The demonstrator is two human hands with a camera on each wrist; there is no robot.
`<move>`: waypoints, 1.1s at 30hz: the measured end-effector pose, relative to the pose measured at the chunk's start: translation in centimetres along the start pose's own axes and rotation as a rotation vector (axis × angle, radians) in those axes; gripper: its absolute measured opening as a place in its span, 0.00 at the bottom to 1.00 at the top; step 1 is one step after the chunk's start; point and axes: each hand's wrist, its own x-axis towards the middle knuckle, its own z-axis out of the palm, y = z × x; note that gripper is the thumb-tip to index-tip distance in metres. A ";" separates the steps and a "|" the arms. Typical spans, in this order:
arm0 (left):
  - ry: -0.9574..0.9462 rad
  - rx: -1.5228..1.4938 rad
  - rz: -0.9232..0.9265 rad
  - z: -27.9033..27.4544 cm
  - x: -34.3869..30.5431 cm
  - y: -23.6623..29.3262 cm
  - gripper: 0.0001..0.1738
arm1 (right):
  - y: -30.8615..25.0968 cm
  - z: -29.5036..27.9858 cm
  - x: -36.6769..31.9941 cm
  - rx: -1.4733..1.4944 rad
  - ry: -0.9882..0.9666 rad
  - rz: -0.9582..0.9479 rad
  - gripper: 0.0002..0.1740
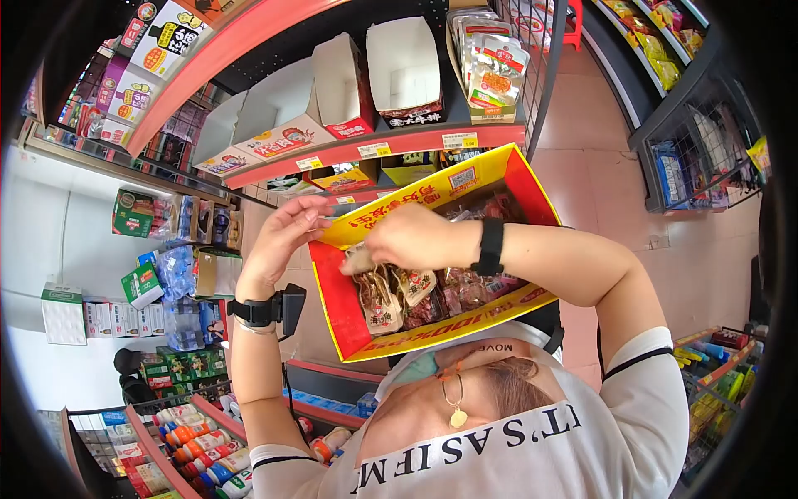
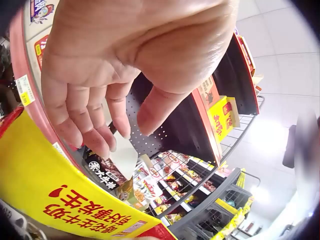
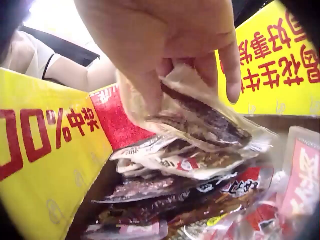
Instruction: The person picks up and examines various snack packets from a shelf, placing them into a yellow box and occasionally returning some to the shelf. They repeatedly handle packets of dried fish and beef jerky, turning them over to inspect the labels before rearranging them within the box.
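Observation:
A yellow cardboard box (image 1: pixel 529 193) with red inner walls stands in front of the person's chest, holding several sealed snack packets (image 1: pixel 381 301). Inside its left part, the right hand (image 1: pixel 420 237) reaches down over the packets. The right wrist view shows this hand pinching a clear vacuum-sealed snack packet (image 3: pixel 207 117) with dark brown food inside, above the other packets. The left hand (image 1: pixel 287 241) is raised beside the box's far left corner, its fingers relaxed and slightly bent. In the left wrist view nothing lies between its thumb and fingers.
Behind the box, a red-edged shelf (image 1: pixel 490 137) carries open display cartons (image 1: pixel 405 71) and hanging silver packets (image 1: pixel 496 73). Bottles (image 1: pixel 199 445) fill a rack at lower left. Boxed goods (image 1: pixel 62 312) stand on the pale floor at left; a wire rack (image 1: pixel 706 158) is at right.

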 end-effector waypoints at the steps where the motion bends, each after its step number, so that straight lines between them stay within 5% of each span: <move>1: -0.027 -0.026 0.000 0.1 0.0 -0.1 0.19 | -0.2 -1.2 0.2 0.079 0.089 0.066 0.08; 7: -0.198 -0.183 0.049 1.4 0.3 -1.6 0.31 | 1.1 -3.0 1.7 0.925 0.512 0.180 0.11; 11: -0.295 -0.118 0.005 4.6 -0.1 -0.4 0.39 | 1.4 -3.5 1.6 0.984 0.634 0.247 0.12; 13: -0.285 -0.125 0.006 5.2 0.2 -0.3 0.30 | 1.7 -3.3 1.6 0.987 0.657 0.242 0.12; 19: -0.178 -0.165 -0.016 8.5 0.9 -0.4 0.25 | 1.8 -3.2 1.5 0.835 0.773 0.249 0.14; 21: -0.197 -0.154 0.004 8.6 1.2 -0.2 0.24 | 2.2 -2.9 1.9 0.744 0.942 0.190 0.14; 33: -0.140 -0.255 0.046 8.7 1.4 0.7 0.27 | 2.1 -3.0 1.7 0.592 0.891 0.172 0.16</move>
